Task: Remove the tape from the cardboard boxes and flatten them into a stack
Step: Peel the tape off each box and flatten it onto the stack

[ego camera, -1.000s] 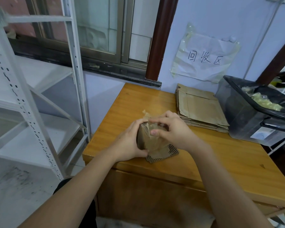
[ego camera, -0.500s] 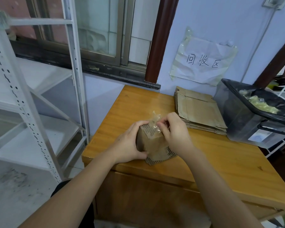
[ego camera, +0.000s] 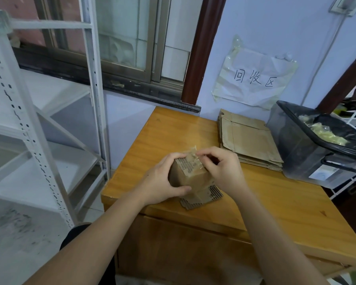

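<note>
White metal shelf rack [ego camera: 39, 124] stands well left of the hands, shelves tilted across the view. Window [ego camera: 119, 38] with a dark sill sits up and behind the hands, a dark brown post [ego camera: 201, 48] to its right.

Wooden table [ego camera: 275, 202] carries everything; both hands work over its near-left part.

Dark translucent bin [ego camera: 308, 153] with a black liner sits on the table's far-right edge, well right of the hands, wadded yellowish tape [ego camera: 325, 134] inside. Paper sign [ego camera: 255, 79] with handwritten characters is taped to the wall above and right of the hands.

Stack of flattened cardboard [ego camera: 249, 138] lies flat on the table, just beyond and right of the right hand, touching or nearly touching the bin; can't tell which.

Small cardboard box [ego camera: 189, 175] stands between the two hands on the table, printed text on its top-left face, a corrugated flap [ego camera: 203, 199] splayed out under it toward the person.

Left hand [ego camera: 162, 179] grips the box's left side: fingers curled over the top edge, thumb pressed across the near face. Right hand [ego camera: 224, 171] is at the box's top-right, fingers curled, thumb and forefinger pinching clear tape [ego camera: 193, 154] at the top edge. A loose tape end sticks up just above the fingertips of both hands.
</note>
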A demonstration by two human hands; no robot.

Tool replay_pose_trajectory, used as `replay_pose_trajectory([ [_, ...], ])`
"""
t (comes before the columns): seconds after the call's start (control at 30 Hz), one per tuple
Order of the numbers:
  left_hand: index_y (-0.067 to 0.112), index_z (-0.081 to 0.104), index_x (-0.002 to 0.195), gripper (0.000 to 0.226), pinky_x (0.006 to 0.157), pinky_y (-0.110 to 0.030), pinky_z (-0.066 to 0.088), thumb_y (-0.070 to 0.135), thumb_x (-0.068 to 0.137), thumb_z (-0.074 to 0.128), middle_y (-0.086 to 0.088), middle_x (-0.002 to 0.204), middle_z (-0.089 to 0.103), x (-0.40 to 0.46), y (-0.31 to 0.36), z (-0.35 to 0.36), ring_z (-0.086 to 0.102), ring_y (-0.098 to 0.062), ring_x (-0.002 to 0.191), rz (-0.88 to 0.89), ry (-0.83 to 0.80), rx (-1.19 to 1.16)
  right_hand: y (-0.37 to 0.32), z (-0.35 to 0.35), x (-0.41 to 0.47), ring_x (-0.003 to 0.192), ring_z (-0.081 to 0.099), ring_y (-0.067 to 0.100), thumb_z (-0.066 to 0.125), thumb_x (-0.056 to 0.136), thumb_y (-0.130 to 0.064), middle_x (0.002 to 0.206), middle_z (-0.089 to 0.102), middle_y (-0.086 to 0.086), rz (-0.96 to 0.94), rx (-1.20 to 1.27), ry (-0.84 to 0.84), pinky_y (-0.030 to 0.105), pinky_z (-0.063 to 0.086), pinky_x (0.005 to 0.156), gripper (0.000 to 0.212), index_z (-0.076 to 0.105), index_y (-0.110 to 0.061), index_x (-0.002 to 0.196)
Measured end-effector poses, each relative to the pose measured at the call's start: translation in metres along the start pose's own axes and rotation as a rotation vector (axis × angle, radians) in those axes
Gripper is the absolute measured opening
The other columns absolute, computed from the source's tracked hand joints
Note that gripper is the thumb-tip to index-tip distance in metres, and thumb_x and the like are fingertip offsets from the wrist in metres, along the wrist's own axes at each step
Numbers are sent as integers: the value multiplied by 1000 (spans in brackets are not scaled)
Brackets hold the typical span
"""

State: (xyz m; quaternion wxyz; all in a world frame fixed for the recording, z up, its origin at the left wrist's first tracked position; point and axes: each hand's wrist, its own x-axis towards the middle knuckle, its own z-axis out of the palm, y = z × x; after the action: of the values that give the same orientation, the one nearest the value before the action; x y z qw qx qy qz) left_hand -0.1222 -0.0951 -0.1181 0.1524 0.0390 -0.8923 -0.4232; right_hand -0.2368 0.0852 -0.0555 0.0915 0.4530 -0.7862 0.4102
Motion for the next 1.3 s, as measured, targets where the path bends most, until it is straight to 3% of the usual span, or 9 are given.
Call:
replay_pose_trajectory([
  [0.2,57,30,140,86,97,-38,51,57,74,85,27,136,42,1,-3,0,49,-5,121,5,-7,7,17,-2,4,92,63,30,66,84,14,101,71,3,-315,-369,63,39,54,78,26,75,-6,96],
  [0.33,56,30,141,85,94,-35,51,56,76,84,29,133,40,1,-5,0,49,-6,120,14,-16,13,19,1,6,91,58,30,71,83,12,104,69,9,-313,-511,-46,47,56,68,26,77,-8,98],
  [0.47,52,31,142,84,94,-33,50,53,77,85,29,131,41,1,-7,1,49,-3,118,42,-8,8,6,-19,8,109,58,17,59,102,-15,123,71,-6,-182,-309,-285,41,50,95,32,70,-27,130],
  [0.57,53,30,141,84,98,-39,51,55,76,83,24,136,44,2,-8,1,50,-5,121,44,-6,6,-6,-35,7,111,64,8,52,106,-31,120,73,-10,42,-73,-355,34,51,97,41,49,-48,143],
  [0.7,55,29,140,84,97,-40,52,53,76,84,25,135,44,1,-6,1,51,-6,119,28,-10,28,1,-32,7,105,61,2,60,101,-10,109,69,-16,115,2,-346,29,49,96,46,57,-40,135],
  [0.87,57,27,140,84,96,-34,50,53,77,84,28,131,41,-1,-5,1,49,-4,117,21,-8,47,8,-20,14,111,45,14,59,102,-24,111,59,-8,82,-167,-444,31,36,97,29,69,-30,129],
  [1.07,61,25,139,86,99,-38,50,55,76,83,29,135,40,-3,-3,1,49,-5,121,8,-12,66,11,-34,20,113,45,13,67,96,-34,113,57,-19,109,-119,-543,29,39,97,29,66,-47,122],
  [1.2,61,25,139,86,99,-38,50,55,77,83,28,136,40,-4,-1,2,49,-6,121,8,-13,68,9,-36,22,105,45,3,73,85,-49,106,58,-18,129,-101,-531,21,38,85,32,70,-42,116],
  [1.3,59,26,140,85,100,-37,50,54,77,83,27,137,40,-4,-1,1,48,-6,121,17,-7,62,8,-33,20,98,42,-7,72,91,-41,100,59,-17,80,-189,-485,11,33,78,17,67,-37,107],
])
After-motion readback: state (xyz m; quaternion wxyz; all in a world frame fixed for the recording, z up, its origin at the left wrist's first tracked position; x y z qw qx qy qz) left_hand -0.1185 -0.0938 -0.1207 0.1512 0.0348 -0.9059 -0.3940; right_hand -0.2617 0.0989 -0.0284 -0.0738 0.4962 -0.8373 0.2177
